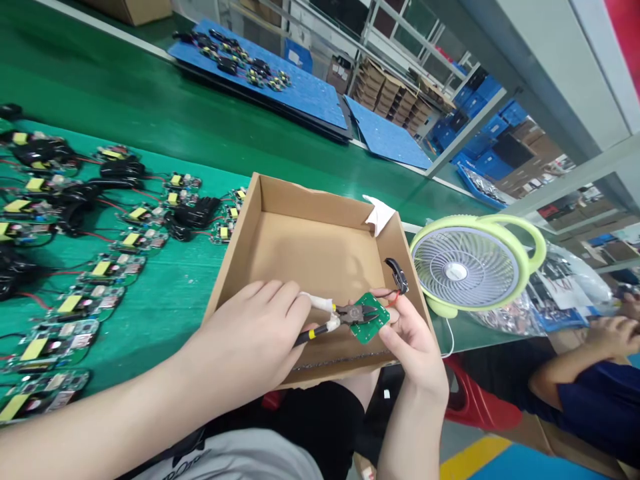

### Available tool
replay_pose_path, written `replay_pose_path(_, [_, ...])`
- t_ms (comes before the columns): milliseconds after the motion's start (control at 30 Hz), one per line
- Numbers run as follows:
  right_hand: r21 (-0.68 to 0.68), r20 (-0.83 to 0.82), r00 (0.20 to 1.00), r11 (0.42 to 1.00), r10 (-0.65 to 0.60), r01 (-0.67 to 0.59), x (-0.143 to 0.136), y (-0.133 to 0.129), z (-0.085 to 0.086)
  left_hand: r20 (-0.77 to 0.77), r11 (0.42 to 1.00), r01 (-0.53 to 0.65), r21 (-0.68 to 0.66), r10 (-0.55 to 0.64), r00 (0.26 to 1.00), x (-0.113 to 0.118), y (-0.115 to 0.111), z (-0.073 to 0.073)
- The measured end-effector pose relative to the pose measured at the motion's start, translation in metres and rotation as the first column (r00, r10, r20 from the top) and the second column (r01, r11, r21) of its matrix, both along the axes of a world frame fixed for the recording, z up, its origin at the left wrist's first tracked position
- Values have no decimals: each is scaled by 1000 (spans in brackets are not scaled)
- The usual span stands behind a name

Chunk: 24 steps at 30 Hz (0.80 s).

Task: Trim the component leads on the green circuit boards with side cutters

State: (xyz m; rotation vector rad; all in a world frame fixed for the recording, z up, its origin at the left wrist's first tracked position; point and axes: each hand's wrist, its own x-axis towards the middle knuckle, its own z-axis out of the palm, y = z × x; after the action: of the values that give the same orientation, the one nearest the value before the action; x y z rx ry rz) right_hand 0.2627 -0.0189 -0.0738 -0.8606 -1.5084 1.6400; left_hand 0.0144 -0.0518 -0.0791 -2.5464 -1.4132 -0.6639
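Note:
My left hand (255, 333) is wrapped round the handles of a pair of side cutters (356, 315), which have black-and-yellow grips partly covered in white wrap. The jaws lie over the face of a small green circuit board (369, 331); whether they pinch anything cannot be made out. Between thumb and fingers, my right hand (413, 340) grips that board at its right edge. Red and black wires run from the board up to a black bundled cable (397, 275). Both hands are above the near side of an open cardboard box (240, 247), where dark clippings lie along the bottom.
Rows of circuit boards with black cable bundles (197, 212) cover the green mat on the left. A green fan (455, 272) stands right of the box. Blue sheets (300, 90) carrying more boards lie at the back. At far right, another person's arm (565, 370) shows.

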Motion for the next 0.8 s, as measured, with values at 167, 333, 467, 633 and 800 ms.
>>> replay_pose_path(167, [-12,-27,1000,1000,13,-13,0,-2,1,2,1000,1,-10,-1,1000,1,1,0])
replay_pose_path(333, [-8,-24,1000,1000,-9,9,1,-2,0,9,1000,-6,-24,6,1000,1,1,-1])
replay_pose_path(467, [-3,11,998,998,-56,56,2,-2,-2,-1,999,-22,-29,22,1000,0,0,0])
replay_pose_path(633, [11,36,996,997,-81,80,0,-4,-2,-21,1000,-12,17,12,1000,0,0,2])
replay_pose_path(800, [30,41,996,997,-79,78,0,-4,-3,-38,998,2,69,1,999,0,1,1])
